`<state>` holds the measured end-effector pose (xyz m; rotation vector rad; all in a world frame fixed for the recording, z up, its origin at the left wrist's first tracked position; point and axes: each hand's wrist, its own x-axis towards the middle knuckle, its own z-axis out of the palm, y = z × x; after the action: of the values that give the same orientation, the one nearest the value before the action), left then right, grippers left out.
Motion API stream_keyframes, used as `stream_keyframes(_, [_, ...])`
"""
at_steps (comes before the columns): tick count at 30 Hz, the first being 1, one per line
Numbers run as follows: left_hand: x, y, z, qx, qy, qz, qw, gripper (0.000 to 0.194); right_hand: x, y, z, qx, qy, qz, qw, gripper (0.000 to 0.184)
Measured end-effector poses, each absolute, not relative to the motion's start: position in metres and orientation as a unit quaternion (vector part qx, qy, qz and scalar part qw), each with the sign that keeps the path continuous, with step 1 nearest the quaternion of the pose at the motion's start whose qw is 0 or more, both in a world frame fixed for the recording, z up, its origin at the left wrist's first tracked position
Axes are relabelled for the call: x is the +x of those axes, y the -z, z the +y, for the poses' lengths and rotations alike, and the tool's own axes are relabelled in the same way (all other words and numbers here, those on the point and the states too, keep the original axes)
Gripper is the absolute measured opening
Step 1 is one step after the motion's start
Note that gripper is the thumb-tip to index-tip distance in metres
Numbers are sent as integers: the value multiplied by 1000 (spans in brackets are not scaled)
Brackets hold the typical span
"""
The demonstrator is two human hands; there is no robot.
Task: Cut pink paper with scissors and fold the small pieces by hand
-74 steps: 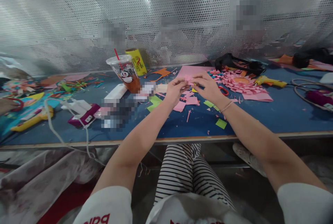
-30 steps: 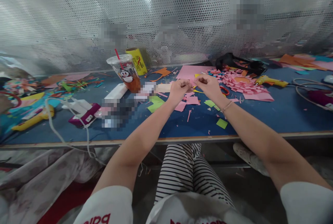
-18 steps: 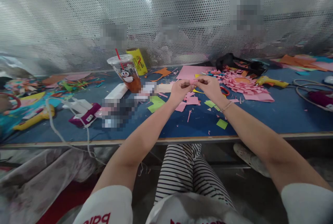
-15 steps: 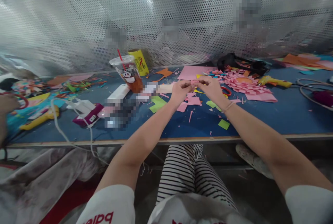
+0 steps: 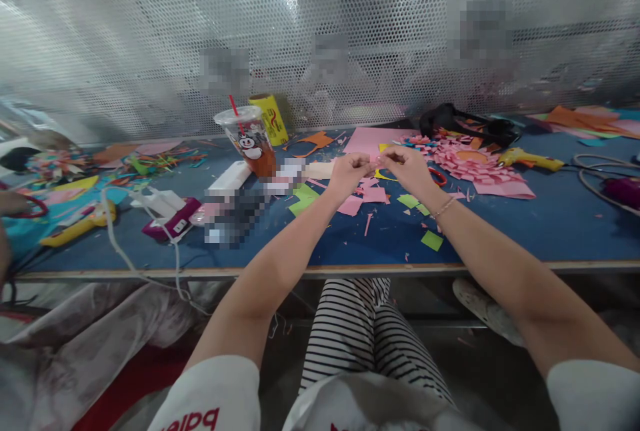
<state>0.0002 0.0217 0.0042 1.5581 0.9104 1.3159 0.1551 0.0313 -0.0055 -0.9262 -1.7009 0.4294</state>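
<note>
Above the middle of the blue table, my left hand (image 5: 351, 171) and my right hand (image 5: 407, 165) meet fingertip to fingertip. Both pinch a small piece of pink paper (image 5: 375, 159), which the fingers partly hide. Below them lie loose pink paper pieces (image 5: 374, 195) and green paper scraps (image 5: 432, 240). A large pink paper sheet (image 5: 377, 139) is just behind the hands. Red-handled scissors (image 5: 439, 177) lie partly hidden by my right hand. Further right sits a fringed pink paper flower (image 5: 463, 156) with an orange centre.
A drink cup (image 5: 257, 151) with a straw stands left, before a yellow box (image 5: 274, 117). Yellow glue guns lie at right (image 5: 533, 159) and left (image 5: 80, 225). White cables hang from a purple power strip (image 5: 173, 219). A co-worker's hand (image 5: 14, 204) is at far left.
My fingers have shifted slightly on the small pink paper, which now shows less between them. The co-worker's hand at far left has moved a little. The view has shifted slightly.
</note>
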Motion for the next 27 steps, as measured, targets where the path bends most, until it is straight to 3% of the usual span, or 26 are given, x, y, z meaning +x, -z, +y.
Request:
stream_keyframes(11, [-3,5,29,661,-505,325,450,22,159,8,36,-384,-297,-710,511,21])
stream_keyframes(16, [-1,4,27,623,-509,344,484,27,157,6,33,-386,-228,-724,524,20])
stream_keyframes(22, [-1,1,25,484,-465,334,662,32,159,2,30,-348,-149,-754,537,20])
stream_keyframes(27, [-5,0,23,478,-443,315,690,15,159,-1,26,-320,-91,-798,502,16])
